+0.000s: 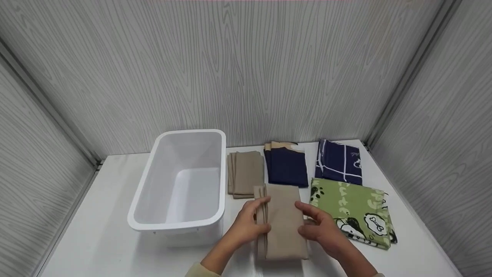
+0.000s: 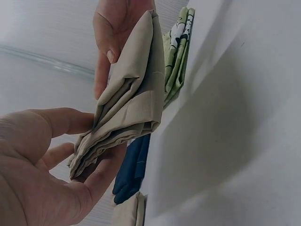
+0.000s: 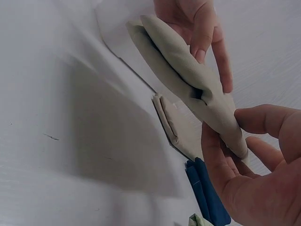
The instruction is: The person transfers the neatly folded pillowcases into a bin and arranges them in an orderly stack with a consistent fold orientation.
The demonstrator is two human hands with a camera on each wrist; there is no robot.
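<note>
A folded beige cloth (image 1: 284,231) is held up between my two hands, with its shadow on the table below in both wrist views. My left hand (image 1: 246,223) pinches its left, layered edge, thumb on top and fingers underneath. On the opposite edge, my right hand (image 1: 323,231) grips the cloth (image 3: 188,70) between thumb and fingers. Stacked folds show along its side in the left wrist view. Just behind it lies a second folded beige cloth (image 1: 249,173). A folded green printed cloth (image 1: 346,207) is to the right, partly behind my right hand.
To the left stands a white plastic bin (image 1: 139,206), its inside bare. A navy and tan folded cloth (image 1: 288,167) and a navy cloth with white lines (image 1: 340,161) lie toward the back of the white table (image 1: 103,231). Grey wood-grain panels (image 1: 246,69) enclose the back and sides.
</note>
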